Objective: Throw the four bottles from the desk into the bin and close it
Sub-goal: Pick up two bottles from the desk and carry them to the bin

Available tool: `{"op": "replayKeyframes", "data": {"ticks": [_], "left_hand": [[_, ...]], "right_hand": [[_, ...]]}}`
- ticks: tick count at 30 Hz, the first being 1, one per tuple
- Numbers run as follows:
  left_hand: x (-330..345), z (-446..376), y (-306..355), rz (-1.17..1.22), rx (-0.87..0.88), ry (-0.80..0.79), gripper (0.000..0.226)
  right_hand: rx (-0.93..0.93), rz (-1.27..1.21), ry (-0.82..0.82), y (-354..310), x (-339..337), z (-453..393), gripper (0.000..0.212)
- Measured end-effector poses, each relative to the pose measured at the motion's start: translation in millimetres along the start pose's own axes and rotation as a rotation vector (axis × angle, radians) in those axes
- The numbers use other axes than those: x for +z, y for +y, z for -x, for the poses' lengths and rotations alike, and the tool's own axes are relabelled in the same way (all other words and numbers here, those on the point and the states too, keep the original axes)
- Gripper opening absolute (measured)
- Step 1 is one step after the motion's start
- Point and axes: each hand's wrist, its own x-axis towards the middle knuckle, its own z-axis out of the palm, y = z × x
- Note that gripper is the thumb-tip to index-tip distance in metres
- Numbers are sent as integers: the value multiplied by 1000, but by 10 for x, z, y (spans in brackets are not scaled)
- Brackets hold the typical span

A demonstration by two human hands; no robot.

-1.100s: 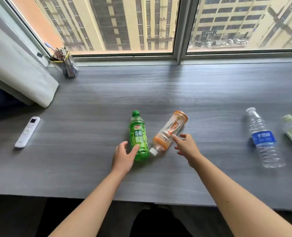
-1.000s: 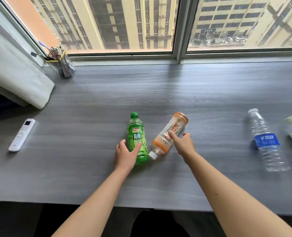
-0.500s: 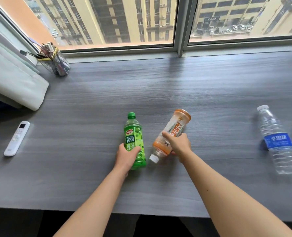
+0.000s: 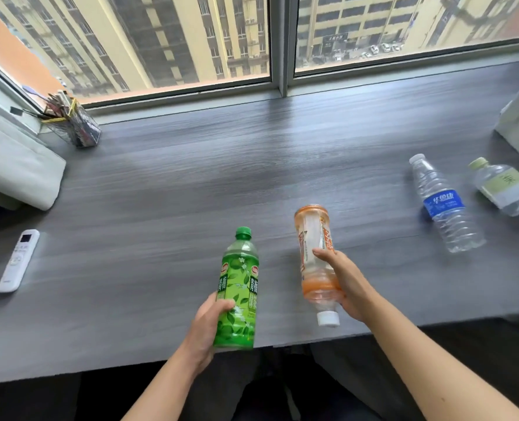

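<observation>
Grey wood-grain surface (image 4: pixel 191 183) is stretching from the window to the near edge, carrying everything in view; no bin is showing anywhere. Largest of the loose things, a white padded cushion (image 4: pixel 15 165) is lying at the far left, with a clear pen holder (image 4: pixel 76 129) standing just behind it. Next in size, the clear water bottle (image 4: pixel 443 205) with a blue label is lying on its side at the right, cap pointing away, and a squat pale-label bottle (image 4: pixel 504 186) is lying just beside it, apart from it. Nearer, the left hand (image 4: pixel 209 323) is wrapping around the lower body of the green tea bottle (image 4: pixel 238 290), holding it cap-up above the near edge, while the right hand (image 4: pixel 346 284) is closing around the middle of the orange bottle (image 4: pixel 317 259), holding it inverted with its white cap toward the person. Both bottles are looking empty or nearly so, so they are probably going to feel light, thin-walled and a little crushable; a hold around the labelled waist is likely giving more friction than the smooth shoulders. The two on the right are likely going to roll if nudged, so taking them around the ribbed middle seems safest. Smallest, a white remote (image 4: pixel 18 259) is lying at the left.
</observation>
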Motion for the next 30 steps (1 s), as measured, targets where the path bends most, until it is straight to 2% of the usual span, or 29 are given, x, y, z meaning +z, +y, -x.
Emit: {"op": "replayKeyframes", "data": {"ticks": [6,10,13,17,19,22,26,30], "left_hand": [[-41,359,-226,-173,2,-157,40],[-44,586,-379,-427,41,-247,50],[31,690,-528,-708,84,-361,60],[208,681,-764,-1058,183,-422,62],[330,671,-893,-1187,219,-428,64],[502,653,-1096,-1325,206,-418,70],[714,645,-1348,-1560,182,-410,77],[887,650,-1579,-1654,174,-383,79]], "right_hand": [[-28,98,111,495,-90,708,67],[-19,180,217,976,-283,1186,66],[-14,190,313,1396,-508,1548,57],[26,179,541,1972,-823,2024,53],[69,218,657,2276,-991,2264,55],[192,269,738,2761,-1218,2604,60],[325,186,774,3371,-1440,3062,62],[340,59,859,3736,-1605,3376,63]]}}
